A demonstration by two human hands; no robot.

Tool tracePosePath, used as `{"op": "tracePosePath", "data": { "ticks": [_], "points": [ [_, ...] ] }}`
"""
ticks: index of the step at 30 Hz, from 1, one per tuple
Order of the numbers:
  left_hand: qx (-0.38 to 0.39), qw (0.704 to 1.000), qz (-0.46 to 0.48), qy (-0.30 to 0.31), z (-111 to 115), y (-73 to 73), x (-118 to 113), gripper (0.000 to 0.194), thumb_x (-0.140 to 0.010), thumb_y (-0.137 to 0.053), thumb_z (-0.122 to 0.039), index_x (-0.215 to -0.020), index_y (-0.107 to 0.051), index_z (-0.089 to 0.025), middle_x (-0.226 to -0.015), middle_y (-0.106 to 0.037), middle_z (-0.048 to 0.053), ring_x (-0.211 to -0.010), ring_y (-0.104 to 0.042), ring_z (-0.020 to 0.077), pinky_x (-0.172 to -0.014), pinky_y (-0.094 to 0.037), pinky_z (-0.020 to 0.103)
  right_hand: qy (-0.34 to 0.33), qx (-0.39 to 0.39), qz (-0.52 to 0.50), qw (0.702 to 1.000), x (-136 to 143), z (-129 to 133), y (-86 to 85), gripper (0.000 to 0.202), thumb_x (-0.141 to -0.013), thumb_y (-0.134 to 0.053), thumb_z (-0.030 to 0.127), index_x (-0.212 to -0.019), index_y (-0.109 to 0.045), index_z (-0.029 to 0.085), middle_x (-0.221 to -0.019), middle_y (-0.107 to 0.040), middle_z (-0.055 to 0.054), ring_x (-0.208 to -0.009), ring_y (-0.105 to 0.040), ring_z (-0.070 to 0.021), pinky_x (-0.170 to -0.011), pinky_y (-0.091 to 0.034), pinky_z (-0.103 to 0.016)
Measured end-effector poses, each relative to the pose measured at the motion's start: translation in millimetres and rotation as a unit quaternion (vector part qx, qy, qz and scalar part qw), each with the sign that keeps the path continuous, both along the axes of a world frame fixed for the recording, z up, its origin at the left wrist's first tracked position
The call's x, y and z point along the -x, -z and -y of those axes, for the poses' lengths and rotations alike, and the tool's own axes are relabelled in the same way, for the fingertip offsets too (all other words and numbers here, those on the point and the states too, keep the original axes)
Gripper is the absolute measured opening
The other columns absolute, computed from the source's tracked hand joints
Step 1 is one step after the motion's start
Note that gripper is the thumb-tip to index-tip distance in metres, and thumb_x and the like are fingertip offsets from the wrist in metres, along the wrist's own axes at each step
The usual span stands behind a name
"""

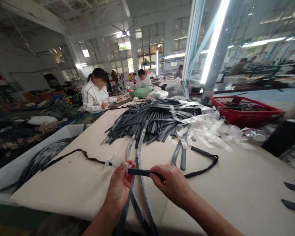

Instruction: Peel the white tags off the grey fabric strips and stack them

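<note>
Right hand [173,183] pinching black strap [140,172], left hand [120,186] gripping clear tape [115,160] at strap end, over worktop [236,183], strap pile [152,121] behind.

Black strap [140,172]: matt, leather-like. Backing film [115,160]: clear, glossy plastic. Table [236,190]: beige, matt cover; basket [245,114]: red plastic.

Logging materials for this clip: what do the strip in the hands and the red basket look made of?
Black strip: probably leather or rubber-like, matte, stiff between left hand and right hand. Red basket: looks like moulded plastic, glossy latticed walls.
</note>
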State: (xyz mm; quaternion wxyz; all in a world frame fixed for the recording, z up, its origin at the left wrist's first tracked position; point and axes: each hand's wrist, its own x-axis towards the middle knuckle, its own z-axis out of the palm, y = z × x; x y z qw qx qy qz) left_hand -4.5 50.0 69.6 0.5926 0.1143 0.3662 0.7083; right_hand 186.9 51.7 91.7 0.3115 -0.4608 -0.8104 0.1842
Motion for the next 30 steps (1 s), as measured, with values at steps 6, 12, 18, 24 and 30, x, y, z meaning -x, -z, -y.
{"op": "tracePosePath", "data": {
  "ticks": [6, 12, 18, 24, 30],
  "points": [
    [-0.01, 1.0, 0.019, -0.017, -1.1, -5.7, 1.7, 0.011, -0.088, -0.06, -0.009, -0.087, -0.07, -0.013, -0.086, -0.074, 0.006, -0.077, -0.072, 0.0157, -0.069, -0.062, 0.024, 0.009, 0.005, 0.002, 1.0, 2.0, 1.4, -3.4, 0.016, -0.087, -0.056, 0.023, -0.083, -0.071, 0.022, -0.074, -0.072, -0.001, -0.071, -0.067, -0.0172, -0.065, -0.041, -0.026],
    [-0.03, 1.0, -0.008, -0.001, 1.5, -3.6, -0.7, 0.009, -0.075, -0.078, -0.014, -0.079, -0.07, -0.013, -0.085, -0.075, 0.006, -0.079, -0.072, 0.0177, -0.07, -0.062, 0.024, 0.015, 0.002, 0.002, 1.0, 0.7, 3.6, -6.1, 0.017, -0.087, -0.055, 0.023, -0.082, -0.071, 0.023, -0.074, -0.072, -0.001, -0.072, -0.067, -0.0174, -0.066, -0.041, -0.026],
    [-0.047, 0.999, -0.02, -0.003, -1.5, -6.2, -1.2, 0.023, -0.063, -0.088, -0.02, -0.078, -0.071, -0.015, -0.085, -0.075, 0.005, -0.079, -0.071, 0.017, -0.068, -0.061, 0.022, 0.015, -0.002, 0.004, 1.0, -0.4, 8.3, -2.7, 0.016, -0.083, -0.056, 0.02, -0.079, -0.071, 0.023, -0.07, -0.071, -0.001, -0.068, -0.066, -0.0169, -0.065, -0.041, -0.026],
    [-0.056, 0.997, -0.047, 0.025, 0.3, 0.3, 0.3, 0.033, -0.055, -0.093, -0.028, -0.076, -0.072, -0.015, -0.085, -0.076, 0.006, -0.08, -0.071, 0.0169, -0.071, -0.06, 0.023, 0.033, 0.007, 0.012, 0.999, -1.6, 9.1, -4.6, 0.016, -0.083, -0.055, 0.021, -0.078, -0.071, 0.022, -0.072, -0.072, -0.002, -0.069, -0.067, -0.0178, -0.064, -0.04, -0.027],
    [-0.055, 0.995, -0.068, 0.045, 4.7, 3.0, -1.9, 0.03, -0.058, -0.092, -0.03, -0.078, -0.074, -0.015, -0.087, -0.076, 0.006, -0.084, -0.07, 0.0173, -0.075, -0.059, 0.021, 0.041, -0.004, 0.016, 0.999, -2.0, 6.9, -2.4, 0.015, -0.086, -0.056, 0.022, -0.081, -0.071, 0.023, -0.074, -0.073, -0.002, -0.071, -0.067, -0.0184, -0.064, -0.04, -0.027]
  ]
}}
